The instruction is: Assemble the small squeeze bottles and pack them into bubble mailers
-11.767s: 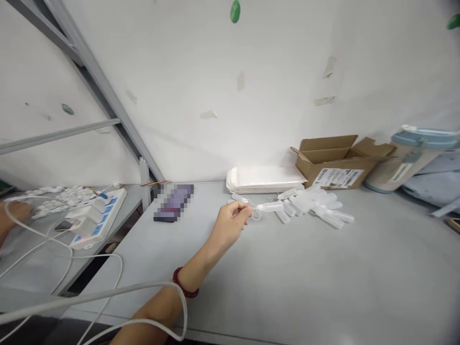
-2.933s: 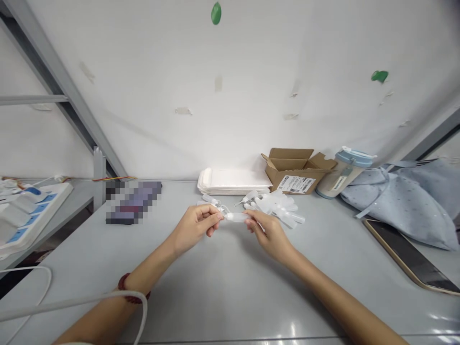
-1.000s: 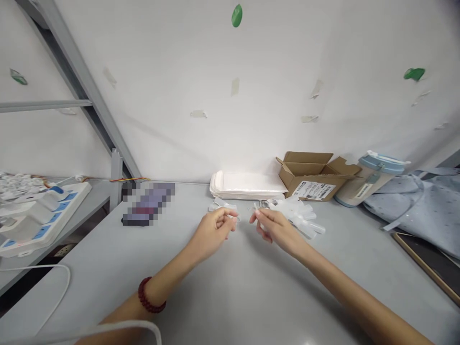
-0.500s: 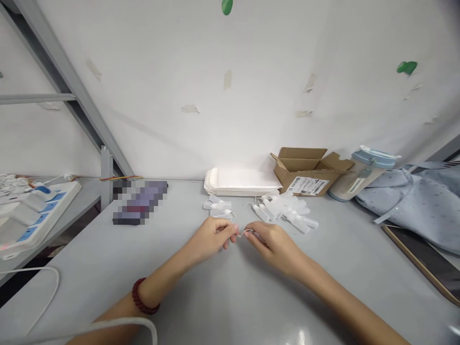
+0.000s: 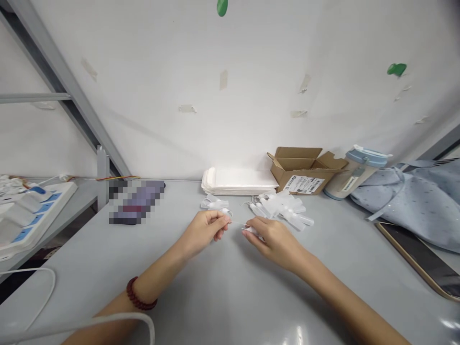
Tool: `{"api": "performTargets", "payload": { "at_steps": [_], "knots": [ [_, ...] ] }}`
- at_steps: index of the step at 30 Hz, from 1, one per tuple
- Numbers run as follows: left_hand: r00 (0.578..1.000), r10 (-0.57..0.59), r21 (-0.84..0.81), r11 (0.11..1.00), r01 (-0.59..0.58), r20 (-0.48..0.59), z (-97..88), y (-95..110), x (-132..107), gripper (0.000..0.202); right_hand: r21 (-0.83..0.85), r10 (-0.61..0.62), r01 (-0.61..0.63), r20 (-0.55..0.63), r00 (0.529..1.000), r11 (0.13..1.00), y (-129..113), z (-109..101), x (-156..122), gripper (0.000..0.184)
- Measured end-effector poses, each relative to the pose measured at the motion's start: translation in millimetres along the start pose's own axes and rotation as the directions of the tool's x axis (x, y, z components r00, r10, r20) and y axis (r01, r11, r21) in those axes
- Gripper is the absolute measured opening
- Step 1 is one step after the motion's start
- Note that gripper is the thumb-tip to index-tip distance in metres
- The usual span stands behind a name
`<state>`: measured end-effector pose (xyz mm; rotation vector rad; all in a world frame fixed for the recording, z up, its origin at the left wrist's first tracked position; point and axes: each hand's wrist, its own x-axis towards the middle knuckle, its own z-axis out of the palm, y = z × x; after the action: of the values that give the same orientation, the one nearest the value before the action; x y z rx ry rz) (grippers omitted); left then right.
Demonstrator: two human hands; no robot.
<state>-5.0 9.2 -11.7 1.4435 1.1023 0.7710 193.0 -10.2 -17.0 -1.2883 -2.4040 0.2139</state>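
My left hand is closed in a pinch on one end of a thin white cord. The cord runs across a small gap to my right hand, whose fingers are wrapped around a small white piece; most of that piece is hidden. Just behind my left hand lie a few translucent white plastic pieces with thin cords. A bigger loose pile of similar pieces spreads out beyond my right hand.
Against the wall are a stack of white packets, an open cardboard box and a blue-lidded bottle. A blue cloth bag and a dark-screened device are right. Left are a pixelated purple object and a power strip.
My hands have drawn slightly apart, and the bent cord between them now runs straighter. A white piece now shows at my right fingertips. The whole view has shifted a little.
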Motion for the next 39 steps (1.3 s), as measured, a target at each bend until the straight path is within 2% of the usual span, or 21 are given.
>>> {"api": "performTargets", "payload": {
  "at_steps": [3,6,15,22,32,39],
  "knots": [
    [0.996,0.013,-0.066,0.998,-0.019,-0.092,-2.7,0.7,1.4,0.03,-0.047,-0.012,0.012,0.004,1.0,0.999,1.1,-2.4,0.1,0.025],
    [0.991,0.005,-0.11,0.994,-0.019,-0.131,-2.7,0.7,1.1,0.03,-0.025,-0.013,0.012,-0.026,1.0,1.0,0.6,-2.2,0.0,0.024],
    [0.996,-0.092,-0.194,0.976,0.095,0.021,11.8,1.8,-7.3,0.032,0.01,-0.057,0.058,-0.078,0.995,0.998,-5.4,3.8,-2.4,0.023],
    [0.992,-0.127,-0.282,0.951,0.125,0.011,15.7,0.4,-7.3,0.031,0.004,-0.054,0.055,-0.077,0.996,0.998,-4.5,2.4,-2.4,0.025],
    [0.983,-0.168,-0.386,0.903,0.186,0.079,15.8,-2.3,-6.9,0.03,0.041,-0.028,0.03,-0.051,0.998,0.999,-9.0,1.3,-3.4,0.024],
    [0.987,-0.145,-0.328,0.932,0.158,0.061,15.4,-0.9,-8.2,0.033,0.015,-0.02,0.021,-0.025,0.999,1.0,-11.1,3.6,-3.8,0.025]
  ]
}}
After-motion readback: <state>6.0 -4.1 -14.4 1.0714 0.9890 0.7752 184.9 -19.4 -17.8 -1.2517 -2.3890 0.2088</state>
